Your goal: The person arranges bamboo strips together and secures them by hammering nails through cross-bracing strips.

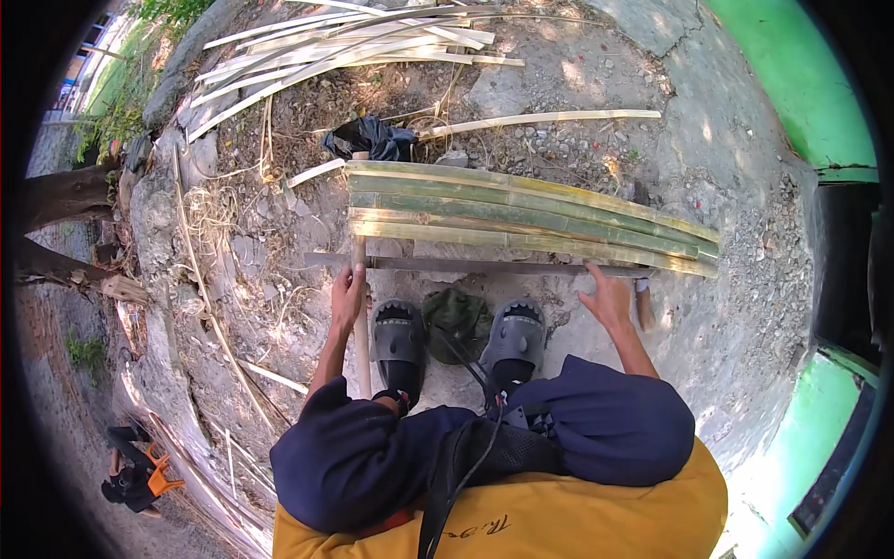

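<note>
Dark flat bar [466, 266] lies just ahead of both hands, long axis left-right, bamboo slats [521, 210] just beyond. Right hand [610, 300]: thumb and forefinger spread, forefinger at bar. Left hand [347, 296]: by bar-pole crossing, against wooden pole [361, 340]; can't tell grip.

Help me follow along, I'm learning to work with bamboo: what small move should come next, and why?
Probably nudge the dark strip's left part toward the bamboo slats: a gap shows there, narrowing toward the right hand, and the left hand is close by, at the pole.
</note>
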### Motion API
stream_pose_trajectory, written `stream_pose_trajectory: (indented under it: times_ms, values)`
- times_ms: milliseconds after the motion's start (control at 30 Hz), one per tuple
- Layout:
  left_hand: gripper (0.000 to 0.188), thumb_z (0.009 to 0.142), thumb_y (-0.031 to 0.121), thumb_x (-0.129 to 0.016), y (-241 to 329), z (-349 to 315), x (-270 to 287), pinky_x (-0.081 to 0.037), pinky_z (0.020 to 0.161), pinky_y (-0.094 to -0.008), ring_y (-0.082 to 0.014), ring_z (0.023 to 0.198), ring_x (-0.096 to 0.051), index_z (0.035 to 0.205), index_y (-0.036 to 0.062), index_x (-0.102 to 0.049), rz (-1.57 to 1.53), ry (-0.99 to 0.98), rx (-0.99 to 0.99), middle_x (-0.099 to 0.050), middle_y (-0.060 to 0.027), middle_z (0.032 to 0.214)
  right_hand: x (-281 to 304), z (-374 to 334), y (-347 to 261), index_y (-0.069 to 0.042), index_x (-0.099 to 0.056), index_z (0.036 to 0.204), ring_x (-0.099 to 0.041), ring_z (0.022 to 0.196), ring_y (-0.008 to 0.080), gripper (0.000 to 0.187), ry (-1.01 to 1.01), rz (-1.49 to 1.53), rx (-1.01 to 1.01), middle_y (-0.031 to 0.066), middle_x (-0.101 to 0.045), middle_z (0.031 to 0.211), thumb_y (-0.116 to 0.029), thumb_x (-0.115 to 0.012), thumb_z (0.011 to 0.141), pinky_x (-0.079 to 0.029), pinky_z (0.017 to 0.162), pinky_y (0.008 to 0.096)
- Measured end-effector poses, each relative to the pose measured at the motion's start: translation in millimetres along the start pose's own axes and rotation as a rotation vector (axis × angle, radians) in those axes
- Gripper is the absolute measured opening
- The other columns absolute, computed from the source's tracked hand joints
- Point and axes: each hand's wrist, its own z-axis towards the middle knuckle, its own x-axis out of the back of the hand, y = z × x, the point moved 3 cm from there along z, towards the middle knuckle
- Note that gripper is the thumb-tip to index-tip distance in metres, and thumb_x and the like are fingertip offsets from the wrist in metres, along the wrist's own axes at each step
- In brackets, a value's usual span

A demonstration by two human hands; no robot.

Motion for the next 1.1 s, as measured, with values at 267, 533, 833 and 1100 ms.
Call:
stream_pose_trajectory:
  times_ms: [267,533,833,1100]
  values:
    - [0.045,0.107,0.048,-0.055,0,3,-1,-0.050,0.044,-0.0279,-0.0135,0.050,-0.061,0.095,0.0041,-0.056,0.066,-0.027,-0.040,-0.059,-0.0050,0.067,-13,12,11,-0.015,-0.067,0.103,-0.070,0.068,0.0368,0.032,0.118,0.085,0.257,0.0141,-0.069,0.068,-0.026,-0.083,0.078,-0.053,0.062,0.0495]
    - [0.043,0.106,0.046,-0.058,0,2,-4,-0.050,0.046,-0.0278,-0.0137,0.050,-0.059,0.090,0.0061,-0.055,0.018,-0.007,-0.023,-0.059,-0.0045,0.068,-21,-10,31,-0.015,-0.074,0.100,-0.065,0.061,0.0345,0.024,-0.104,0.238,0.283,0.0118,-0.062,0.060,-0.036,-0.075,0.088,-0.051,0.062,0.0454]
    - [0.042,0.107,0.046,-0.057,6,-4,0,-0.049,0.046,-0.0273,-0.0130,0.051,-0.059,0.089,0.0077,-0.053,0.034,-0.010,-0.016,-0.059,-0.0044,0.068,-25,-62,68,-0.013,-0.077,0.099,-0.067,0.067,0.0312,0.023,-0.340,0.278,0.094,0.0108,-0.066,0.067,-0.034,-0.076,0.088,-0.050,0.065,0.0449]
    - [0.043,0.107,0.046,-0.056,6,-6,7,-0.050,0.046,-0.0274,-0.0136,0.050,-0.059,0.088,0.0083,-0.051,0.018,-0.021,-0.032,-0.059,-0.0046,0.067,-13,-122,193,-0.014,-0.079,0.096,-0.044,0.054,0.0138,0.016,-0.378,0.346,-0.199,0.0010,-0.048,0.057,-0.025,-0.081,0.085,-0.035,0.054,0.0345]
